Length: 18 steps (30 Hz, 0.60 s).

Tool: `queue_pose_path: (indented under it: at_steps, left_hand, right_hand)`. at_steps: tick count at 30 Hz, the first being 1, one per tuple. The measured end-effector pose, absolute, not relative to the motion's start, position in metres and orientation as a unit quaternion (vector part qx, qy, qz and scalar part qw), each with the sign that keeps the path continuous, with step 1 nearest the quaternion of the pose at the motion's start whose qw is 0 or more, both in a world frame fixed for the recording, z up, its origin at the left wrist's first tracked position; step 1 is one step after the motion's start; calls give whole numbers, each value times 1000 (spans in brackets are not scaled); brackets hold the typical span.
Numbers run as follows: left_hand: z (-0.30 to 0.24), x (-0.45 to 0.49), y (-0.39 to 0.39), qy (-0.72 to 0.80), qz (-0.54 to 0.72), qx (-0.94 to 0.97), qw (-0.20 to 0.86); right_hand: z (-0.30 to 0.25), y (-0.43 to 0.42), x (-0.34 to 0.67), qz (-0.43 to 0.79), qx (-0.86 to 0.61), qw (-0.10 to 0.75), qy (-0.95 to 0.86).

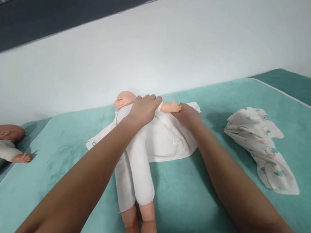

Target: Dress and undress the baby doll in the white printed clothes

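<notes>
A baby doll with a white cloth body lies on its back, its head toward the wall and its bare feet toward me. Beneath and beside its torso spreads a white baby shirt with a small label and printed edges. My left hand curls over the doll's chest and shoulder, fingers bent around its upper arm. At the end of that outstretched arm, my right hand is closed at the doll's hand. The right fingertips are partly hidden, and the shirt lies against that hand.
A printed white cloth garment lies crumpled to the right on the green padded mat. Another doll rests at the left edge. A pale wall rises behind the mat.
</notes>
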<state>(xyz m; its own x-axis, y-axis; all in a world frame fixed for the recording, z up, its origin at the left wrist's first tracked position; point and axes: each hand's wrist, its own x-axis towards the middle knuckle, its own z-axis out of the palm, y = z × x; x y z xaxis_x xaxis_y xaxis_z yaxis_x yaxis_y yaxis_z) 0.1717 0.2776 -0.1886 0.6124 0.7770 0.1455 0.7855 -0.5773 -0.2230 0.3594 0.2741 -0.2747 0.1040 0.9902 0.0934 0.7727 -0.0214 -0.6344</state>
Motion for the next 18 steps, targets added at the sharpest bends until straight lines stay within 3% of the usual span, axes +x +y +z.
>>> queue_pose_path:
  at_steps: [2, 4, 10, 13, 18]
  left_hand:
    - [-188, 170, 273, -435, -6, -889, 139]
    - [-187, 169, 271, -439, -6, -890, 121]
    - [-181, 165, 275, -468, 93, -867, 145]
    - [-189, 173, 279, -500, 79, -852, 135]
    - [-213, 189, 290, -555, -63, -829, 35]
  right_hand:
    - [-277, 275, 365, 200, -703, 225, -645]
    - [-277, 276, 368, 230, -687, 226, -651]
    - [-259, 275, 380, 482, -530, 514, -472]
    - [-243, 265, 376, 545, -449, 547, -449]
    - [-223, 246, 356, 598, -373, 536, -465]
